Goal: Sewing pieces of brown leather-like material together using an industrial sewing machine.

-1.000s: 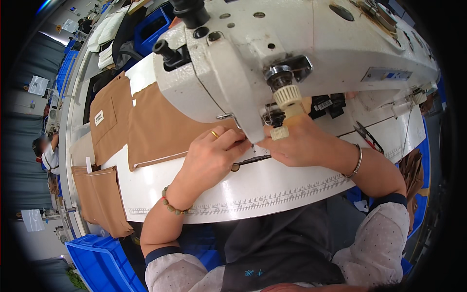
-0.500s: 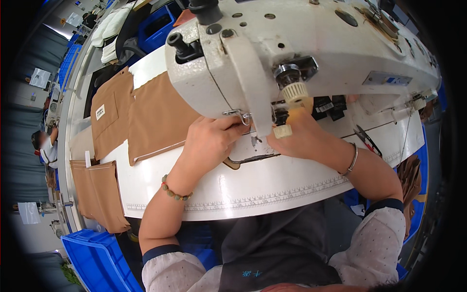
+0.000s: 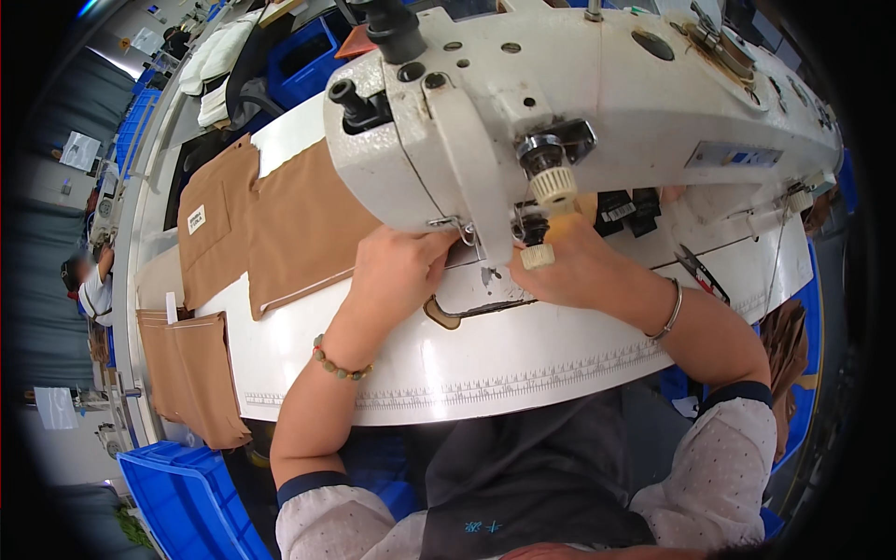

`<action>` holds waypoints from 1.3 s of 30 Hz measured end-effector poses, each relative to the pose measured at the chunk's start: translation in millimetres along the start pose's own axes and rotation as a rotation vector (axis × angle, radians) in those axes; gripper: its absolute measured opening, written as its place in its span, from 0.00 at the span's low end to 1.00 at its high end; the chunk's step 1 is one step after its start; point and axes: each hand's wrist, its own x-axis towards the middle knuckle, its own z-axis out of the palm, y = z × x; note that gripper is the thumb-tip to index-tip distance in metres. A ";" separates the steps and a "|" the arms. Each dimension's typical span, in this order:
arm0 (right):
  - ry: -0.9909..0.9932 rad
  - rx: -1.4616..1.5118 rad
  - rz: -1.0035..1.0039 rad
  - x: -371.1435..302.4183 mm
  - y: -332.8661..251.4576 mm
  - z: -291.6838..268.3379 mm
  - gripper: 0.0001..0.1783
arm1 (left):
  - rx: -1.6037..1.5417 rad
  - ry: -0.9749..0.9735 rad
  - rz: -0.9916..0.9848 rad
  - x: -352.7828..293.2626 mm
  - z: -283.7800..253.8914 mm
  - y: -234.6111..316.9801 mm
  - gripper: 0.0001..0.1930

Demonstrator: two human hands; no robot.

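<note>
Both hands at the needle of the sewing machine

Right now I have both hands tucked under the head of the white sewing machine (image 3: 579,103), which fills the far middle and right of my view. My left hand (image 3: 397,271) lies palm down on the white table (image 3: 523,359), fingers together and curled forward, their tips going out of sight beneath the machine's near face, so I cannot tell what they press on. A bead bracelet (image 3: 338,364) sits on that wrist. My right hand (image 3: 569,271) lies just right of it, also flat and closed up, fingertips hidden behind the cream knobs (image 3: 553,187) on the machine's front; whether it pinches anything I cannot tell. A metal bangle (image 3: 666,313) circles the right wrist.

Between and just near the two hands a small tan piece with a dark curved edge (image 3: 448,313) lies flat on the table, touching the heel of my left hand. Left of the machine, brown fabric panels (image 3: 280,229) are spread on the table, one with a small white label (image 3: 197,219). More brown pieces (image 3: 191,373) hang off the table's left end. A printed ruler strip (image 3: 523,378) runs along the near edge of the table. A blue plastic bin (image 3: 182,499) stands on the floor at near left.
</note>
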 end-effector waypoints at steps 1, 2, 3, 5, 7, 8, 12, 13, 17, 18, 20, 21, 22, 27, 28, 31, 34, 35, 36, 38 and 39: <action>0.001 -0.003 -0.001 -0.7 -0.4 -1.3 0.13 | -0.016 -0.018 -0.083 0.9 -8.4 1.0 0.11; -0.008 -0.021 -0.010 -1.1 -0.6 -2.6 0.13 | -0.032 -0.036 -0.167 0.1 -14.7 -0.3 0.10; -0.014 -0.042 -0.019 -1.5 -1.5 -5.2 0.13 | -0.030 -0.031 -0.162 -4.8 -20.9 -6.6 0.10; -0.023 -0.064 -0.039 -1.3 -1.5 -7.6 0.12 | -0.181 -0.141 -0.386 -17.0 -33.4 -22.4 0.08; -0.032 -0.083 -0.071 -0.2 -2.2 -6.2 0.11 | -0.216 -0.210 -0.495 -20.8 -44.9 -22.5 0.09; -0.014 -0.116 -0.092 -1.1 -2.6 -1.9 0.09 | -0.257 -0.285 -0.604 -22.8 -50.1 -21.2 0.11; -0.053 -0.138 -0.122 -6.3 -11.9 -0.2 0.08 | -0.292 -0.218 -0.600 -37.2 -58.0 -11.6 0.13; -0.048 -0.143 -0.140 -5.9 -18.4 -2.1 0.08 | -0.284 -0.201 -0.605 -43.9 -64.6 -10.1 0.13; -0.148 0.181 0.106 -7.9 -61.0 -15.6 0.26 | -0.010 0.070 -0.522 -60.6 -118.9 21.4 0.12; -0.143 0.279 0.238 -5.7 -73.7 -17.0 0.37 | 0.037 0.128 -0.526 -59.4 -140.2 37.1 0.12; -0.071 0.321 0.303 6.1 -103.6 -20.8 0.60 | 0.102 0.222 -0.526 -62.3 -173.5 66.0 0.13; 0.031 0.363 0.244 4.1 -106.9 -13.2 0.68 | 0.163 0.255 -0.493 -62.4 -181.3 75.8 0.13; 0.156 0.341 0.211 5.6 -117.1 -13.8 0.68 | 0.166 0.301 -0.475 -64.0 -193.8 88.7 0.12; 0.390 0.085 -0.081 -5.3 -133.5 -35.7 0.31 | 0.358 0.509 -0.390 -93.4 -231.2 91.4 0.12; 0.389 0.091 -0.086 -13.1 -132.6 -40.3 0.31 | 0.364 0.508 -0.395 -102.7 -233.3 84.8 0.12; 0.149 0.135 -0.203 -40.8 -141.5 -53.0 0.29 | 0.252 0.229 -0.657 -138.3 -224.0 57.3 0.10; 0.071 0.115 -0.208 -46.9 -149.8 -53.8 0.25 | 0.084 -0.046 -0.717 -158.2 -189.3 35.8 0.11; 0.191 0.087 -0.170 -39.7 -150.1 -45.5 0.27 | 0.048 -0.158 -0.688 -159.4 -186.4 35.5 0.12; 0.315 0.064 -0.139 -32.7 -149.2 -37.4 0.29 | 0.020 -0.266 -0.663 -159.5 -187.2 36.4 0.14; 0.285 0.070 -0.124 -26.7 -141.6 -28.3 0.32 | -0.048 -0.226 -0.583 -162.5 -182.5 26.8 0.16; 0.190 0.049 -0.090 -23.6 -137.8 -21.2 0.31 | -0.180 -0.228 -0.716 -156.9 -179.0 19.4 0.16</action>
